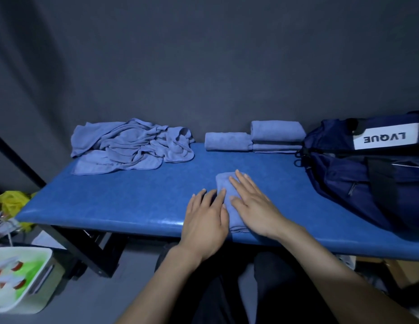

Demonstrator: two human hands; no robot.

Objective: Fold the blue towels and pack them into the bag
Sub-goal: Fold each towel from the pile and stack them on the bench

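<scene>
Both hands are pressing flat, fingers spread, on the small folded blue terry towel (228, 202) at the blue padded counter's (133, 197) near edge — right hand (253, 202) lying nearer the navy fabric duffel bag (367, 178), left hand (205, 220) beside it.

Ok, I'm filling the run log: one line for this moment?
left hand flat on folded towel | right hand flat on it | unfolded pile back left | folded stack beside bag

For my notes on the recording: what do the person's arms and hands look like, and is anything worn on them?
Both forearms are bare, with no sleeves in view. The left hand and right hand wear no gloves, rings or watch. Fingers are uncovered, nails short.
</scene>
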